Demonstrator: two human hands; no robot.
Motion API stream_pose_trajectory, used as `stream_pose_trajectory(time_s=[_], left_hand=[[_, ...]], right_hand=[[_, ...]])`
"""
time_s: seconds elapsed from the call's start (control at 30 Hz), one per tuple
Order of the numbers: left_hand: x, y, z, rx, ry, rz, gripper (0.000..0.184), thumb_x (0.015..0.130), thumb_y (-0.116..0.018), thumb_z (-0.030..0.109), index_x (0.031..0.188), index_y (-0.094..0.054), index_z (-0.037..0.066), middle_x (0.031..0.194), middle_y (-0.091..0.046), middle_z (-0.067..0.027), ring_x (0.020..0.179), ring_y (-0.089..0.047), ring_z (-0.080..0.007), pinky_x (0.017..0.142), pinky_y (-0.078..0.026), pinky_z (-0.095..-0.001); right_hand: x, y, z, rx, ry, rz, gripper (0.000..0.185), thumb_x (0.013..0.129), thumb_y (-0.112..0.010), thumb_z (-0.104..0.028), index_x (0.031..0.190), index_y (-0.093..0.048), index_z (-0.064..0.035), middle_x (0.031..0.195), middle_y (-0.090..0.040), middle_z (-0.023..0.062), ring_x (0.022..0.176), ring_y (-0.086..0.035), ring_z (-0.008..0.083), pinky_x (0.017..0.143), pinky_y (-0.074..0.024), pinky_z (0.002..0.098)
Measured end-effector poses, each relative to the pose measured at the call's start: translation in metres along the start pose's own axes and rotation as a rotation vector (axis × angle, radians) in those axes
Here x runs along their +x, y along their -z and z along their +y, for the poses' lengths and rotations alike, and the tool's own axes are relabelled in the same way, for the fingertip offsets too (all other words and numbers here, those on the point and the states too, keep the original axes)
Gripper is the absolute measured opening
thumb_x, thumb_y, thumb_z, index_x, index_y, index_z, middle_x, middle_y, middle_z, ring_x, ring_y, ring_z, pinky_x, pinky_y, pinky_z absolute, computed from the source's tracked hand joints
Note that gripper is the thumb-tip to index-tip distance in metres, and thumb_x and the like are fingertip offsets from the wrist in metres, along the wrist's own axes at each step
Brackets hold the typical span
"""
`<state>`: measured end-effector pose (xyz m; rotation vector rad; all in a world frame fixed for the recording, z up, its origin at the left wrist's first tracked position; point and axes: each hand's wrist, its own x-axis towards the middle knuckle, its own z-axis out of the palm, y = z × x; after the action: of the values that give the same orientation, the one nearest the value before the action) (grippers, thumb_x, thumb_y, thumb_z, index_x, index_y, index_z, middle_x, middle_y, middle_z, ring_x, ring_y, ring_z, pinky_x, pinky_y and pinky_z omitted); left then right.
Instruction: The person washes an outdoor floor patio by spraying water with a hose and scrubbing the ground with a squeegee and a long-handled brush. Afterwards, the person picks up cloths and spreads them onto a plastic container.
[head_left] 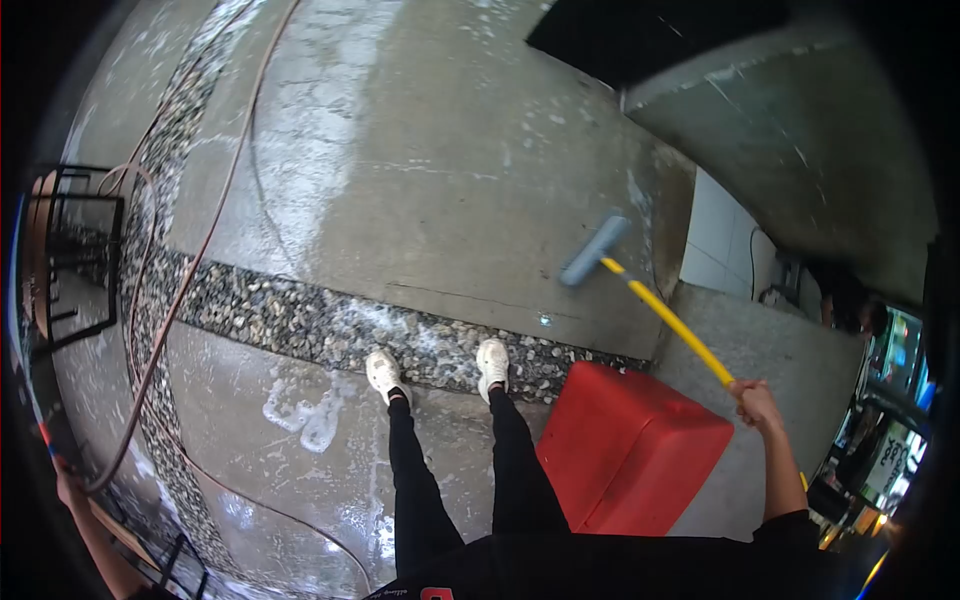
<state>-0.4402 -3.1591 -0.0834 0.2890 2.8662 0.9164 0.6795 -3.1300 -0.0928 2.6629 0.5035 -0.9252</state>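
My right hand (757, 402) is closed around the yellow handle of a broom (680, 328), whose grey-blue head (595, 250) is over the wet concrete floor, ahead and to the right of my feet. At the far left edge, my left hand (72, 482) is closed by a brown hose (150, 370); a small red and blue part shows just above it. The hose runs from there up across the floor. Just below my right hand is a red plastic box (630, 445).
White foam (318, 415) and water lie on the floor (450, 230). Pebble strips (270, 310) cross it. Black-framed chairs (85, 255) stand at the left. A concrete wall (800, 140) and a white tiled panel (715, 235) are at the right, with a person (850, 300) beyond.
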Motion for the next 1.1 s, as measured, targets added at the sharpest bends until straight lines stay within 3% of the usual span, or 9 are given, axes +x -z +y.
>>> stream_pose_trajectory(time_s=[0.13,0.27,0.33,0.53,0.6,0.7,0.9,0.97,1.1], left_hand=[[-0.087,-0.015,0.019,0.082,0.028,0.083,0.039,0.079,-0.052,0.048,0.08,-0.057,0.01,0.054,-0.045,0.001,0.035,-0.033,-0.0064,0.032,-0.027,-0.0222],[-0.157,-0.02,0.034,0.165,0.062,0.135,0.041,0.08,-0.05,0.049,0.085,-0.058,0.009,0.055,-0.045,0.0006,0.035,-0.033,-0.0058,0.032,-0.026,-0.0221],[-0.196,-0.027,0.042,0.14,-0.009,0.127,0.042,0.079,-0.05,0.05,0.083,-0.057,0.009,0.055,-0.045,0.0004,0.035,-0.033,-0.0061,0.032,-0.026,-0.0222],[-0.225,-0.028,0.049,0.128,-0.061,0.075,0.046,0.079,-0.048,0.052,0.074,-0.054,0.007,0.053,-0.043,0.0006,0.035,-0.034,-0.0068,0.032,-0.024,-0.0228],[-0.235,-0.029,0.051,0.143,-0.059,0.083,0.046,0.08,-0.047,0.052,0.074,-0.054,0.007,0.053,-0.043,0.0007,0.035,-0.034,-0.0068,0.032,-0.024,-0.0228],[-0.268,-0.028,0.056,0.056,-0.16,0.096,0.047,0.08,-0.046,0.053,0.074,-0.054,0.007,0.051,-0.042,0.0009,0.036,-0.033,-0.007,0.032,-0.024,-0.023],[-0.269,0.01,0.04,0.043,-0.122,0.271,0.046,0.081,-0.044,0.052,0.077,-0.055,0.008,0.048,-0.04,0.0017,0.036,-0.033,-0.0071,0.031,-0.023,-0.0226],[-0.262,0.024,0.025,0.064,-0.041,0.262,0.046,0.081,-0.043,0.052,0.078,-0.055,0.008,0.048,-0.04,0.0018,0.035,-0.033,-0.007,0.031,-0.023,-0.0225],[-0.243,0.045,-0.006,0.074,0.098,0.225,0.045,0.082,-0.043,0.052,0.08,-0.055,0.008,0.048,-0.04,0.0019,0.035,-0.032,-0.0068,0.031,-0.022,-0.0222]], right_hand=[[0.197,0.058,0.139,-0.357,0.111,0.239,0.027,0.075,-0.057,-0.025,0.086,-0.061,0.0005,0.053,-0.051,0.0125,0.039,-0.049,0.0206,0.037,-0.0386,0.035],[0.306,0.043,0.102,-0.6,-0.034,0.418,0.03,0.072,-0.059,-0.023,0.086,-0.06,0.003,0.082,-0.06,0.0192,0.078,-0.059,0.0316,0.065,-0.0455,0.0386],[0.343,0.021,0.075,-0.637,-0.001,0.35,0.03,0.073,-0.058,-0.024,0.087,-0.06,0.0024,0.085,-0.061,0.0183,0.081,-0.06,0.0309,0.066,-0.0458,0.0393],[0.294,0.096,0.023,-0.81,0.162,0.345,0.031,0.074,-0.058,-0.024,0.092,-0.061,0.0008,0.083,-0.061,0.0184,0.081,-0.06,0.0277,0.069,-0.0451,0.0372],[0.268,0.12,0.041,-0.593,0.183,0.143,0.033,0.075,-0.06,-0.024,0.097,-0.061,-0.001,0.071,-0.06,0.0154,0.067,-0.06,0.0219,0.061,-0.0447,0.0343],[0.277,0.135,0.101,-0.612,0.221,0.231,0.032,0.075,-0.059,-0.029,0.1,-0.062,-0.0089,0.08,-0.062,0.0141,0.075,-0.06,0.0234,0.069,-0.0444,0.0345],[0.252,0.152,0.128,-0.377,-0.069,0.168,0.029,0.075,-0.059,-0.028,0.092,-0.064,-0.0052,0.067,-0.061,0.0155,0.066,-0.06,0.0269,0.062,-0.0438,0.0356],[0.283,0.138,0.14,-0.745,0.122,0.159,0.034,0.076,-0.059,-0.028,0.097,-0.06,-0.0018,0.076,-0.061,0.0164,0.073,-0.06,0.0287,0.066,-0.0445,0.0356],[0.326,0.059,0.098,-0.715,-0.04,0.207,0.041,0.075,-0.057,-0.029,0.102,-0.05,0.0007,0.101,-0.057,0.0156,0.093,-0.056,0.0285,0.076,-0.045,0.0346]])
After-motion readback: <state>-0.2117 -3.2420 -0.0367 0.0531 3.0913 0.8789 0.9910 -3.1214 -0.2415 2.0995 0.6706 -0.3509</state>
